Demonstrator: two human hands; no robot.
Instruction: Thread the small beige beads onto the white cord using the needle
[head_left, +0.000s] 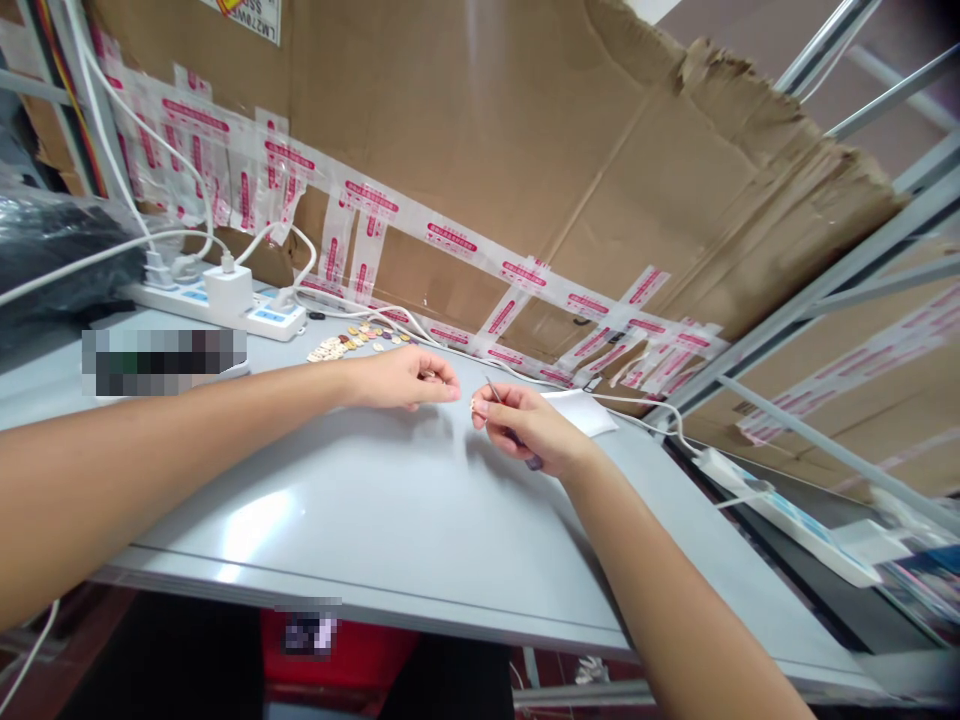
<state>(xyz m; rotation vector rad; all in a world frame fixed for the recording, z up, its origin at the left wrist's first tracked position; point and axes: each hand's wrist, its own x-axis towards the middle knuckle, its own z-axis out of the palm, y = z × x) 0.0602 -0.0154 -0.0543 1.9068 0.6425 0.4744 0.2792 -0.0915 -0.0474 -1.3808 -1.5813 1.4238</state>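
My right hand is closed around a slim tool with a purple handle. The tool's thin metal end sticks up past the fingers. A small cream-coloured piece, perhaps a button, is pinched at the same hand's fingertips. Just to the left and a little higher, my left hand hovers over the table with its fingers curled and pressed together. Whatever those fingers hold, if anything, is too small to make out. Beyond the left hand lies a spread of small flat pieces, cream, yellow and brown, like buttons.
A white power strip with plugs and cables stands at the back left. White paper lies behind my right hand. Taped cardboard walls off the back of the grey table. Another power strip is at the right edge.
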